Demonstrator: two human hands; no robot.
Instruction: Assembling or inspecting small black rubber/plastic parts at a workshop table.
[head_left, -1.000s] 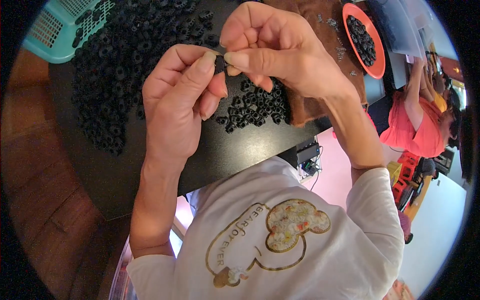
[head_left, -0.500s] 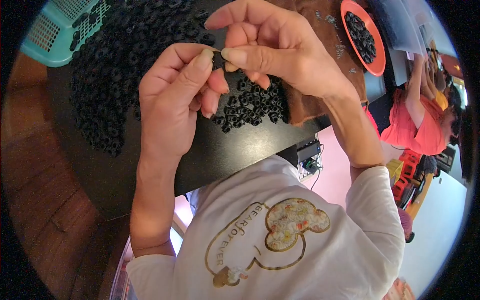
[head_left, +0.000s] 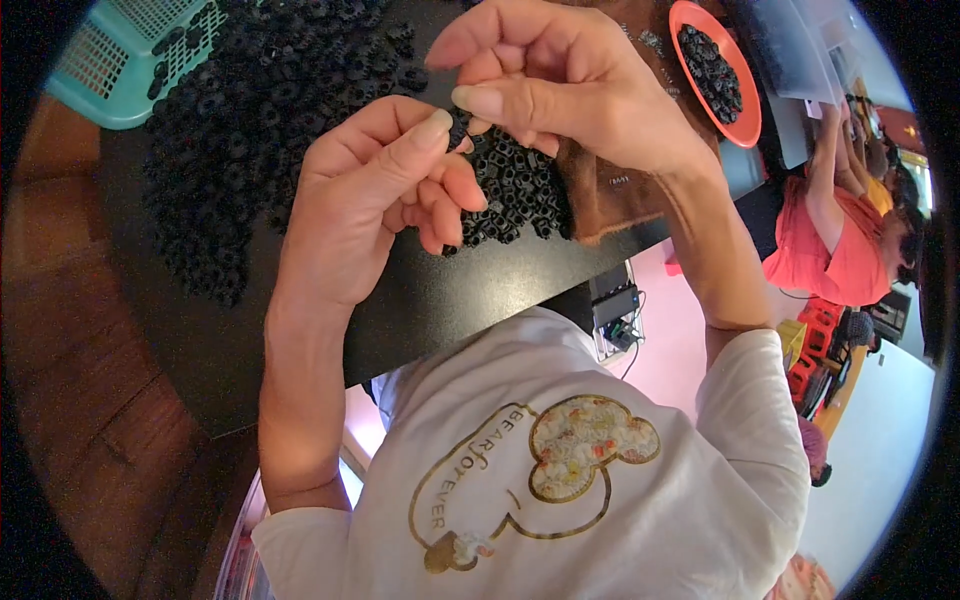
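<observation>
My left hand is closed, thumb and forefinger pinching a small black plastic part. Right beside that part is my right hand, its thumb bent in against the fingers and its forefinger raised. Whether something tiny sits in the right fingertips cannot be seen. Below the hands lies a small heap of black hollow parts, partly covered by the left fingers. A much larger heap of rounded black parts spreads over the dark table to the left.
A brown cloth carries tiny metal pieces. An orange plate of black parts stands at the far right. At the far left is a teal perforated basket. Another person in a red top is off to the right.
Both hands have shifted: the left one moved right and slightly down, still pinching the black part. The right thumb has come a little away from it.
</observation>
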